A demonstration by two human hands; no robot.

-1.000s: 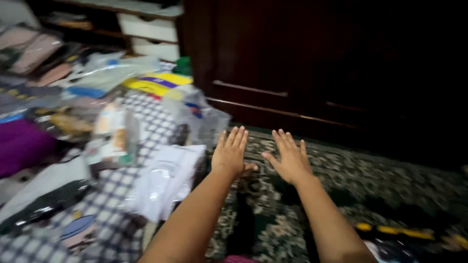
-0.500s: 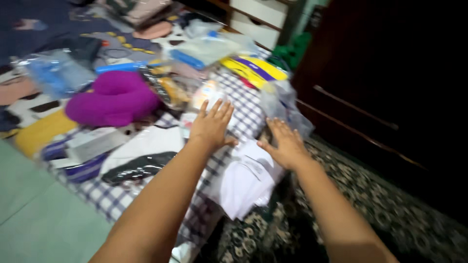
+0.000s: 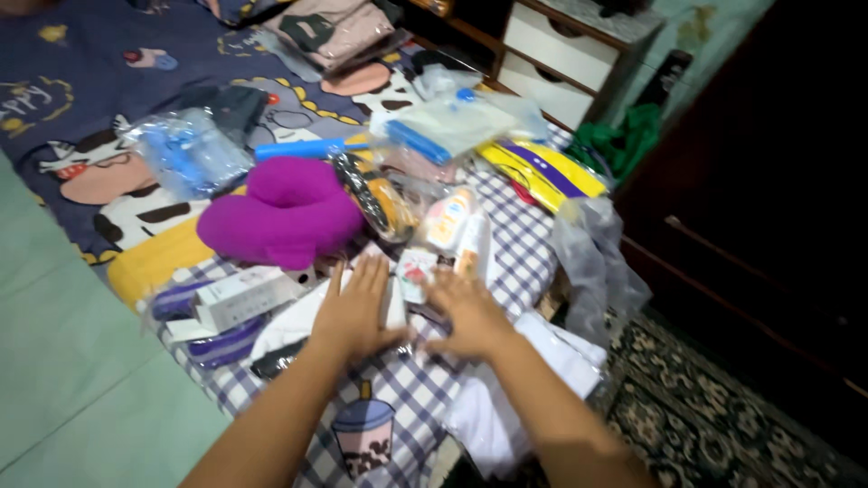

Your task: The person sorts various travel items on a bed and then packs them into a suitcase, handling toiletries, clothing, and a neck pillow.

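My left hand (image 3: pixel 354 309) lies flat, fingers spread, on a flat white plastic-wrapped packet (image 3: pixel 294 318) lying on a blue-and-white checked cloth (image 3: pixel 425 398). My right hand (image 3: pixel 466 313) rests palm down beside it, fingers apart, near a clear bag of small bottles and tubes (image 3: pixel 445 239). Neither hand grips anything. A purple neck pillow (image 3: pixel 280 214) sits just beyond my left hand. A folded white garment in plastic (image 3: pixel 533 389) lies under my right forearm.
Several bagged items crowd the cloth: a blue bundle (image 3: pixel 188 154), a yellow-and-purple package (image 3: pixel 542 172), a white box (image 3: pixel 240 296), a crumpled clear bag (image 3: pixel 597 262). White drawers (image 3: pixel 556 68) stand behind, a dark wooden cabinet (image 3: pixel 768 181) at right, a patterned carpet (image 3: pixel 714 425) below it.
The view swung left from the carpet and cabinet to the cluttered cloth. Both hands moved left and came down onto the packets.
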